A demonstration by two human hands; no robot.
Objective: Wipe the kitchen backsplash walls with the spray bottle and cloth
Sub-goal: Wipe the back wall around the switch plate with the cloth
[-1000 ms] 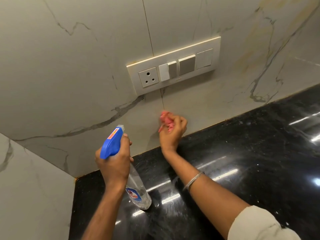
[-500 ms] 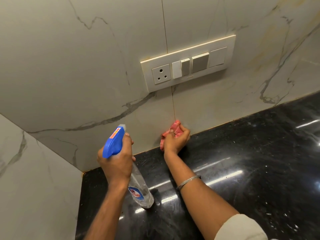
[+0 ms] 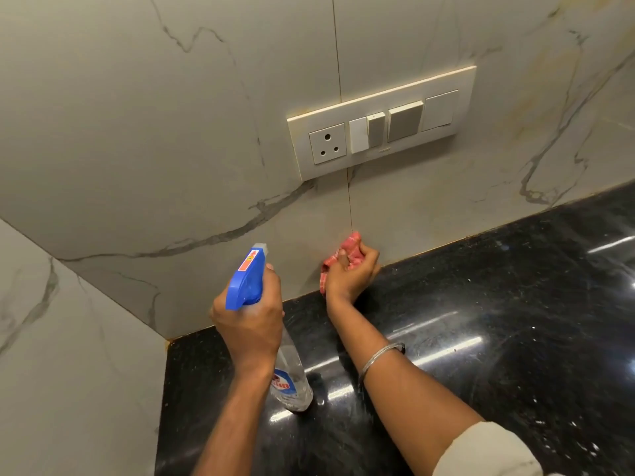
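Counted: one spray bottle [image 3: 245, 283], one cloth [image 3: 347, 252], two hands. The bottle has a blue trigger head and a clear body. The left hand [image 3: 251, 324] has its fingers curled round the neck and holds it tilted over the black countertop [image 3: 481, 321], near the corner. The cloth is pink and bunched. The right hand [image 3: 350, 280] grips it in curled fingers against the veined backsplash [image 3: 171, 132], just above the countertop and below one switch plate [image 3: 381, 121]. One bangle [image 3: 378, 359] sits on the right forearm.

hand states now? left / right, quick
Left hand: closed around the neck of the spray bottle.
Right hand: closed on the pink cloth, pressing it to the backsplash.
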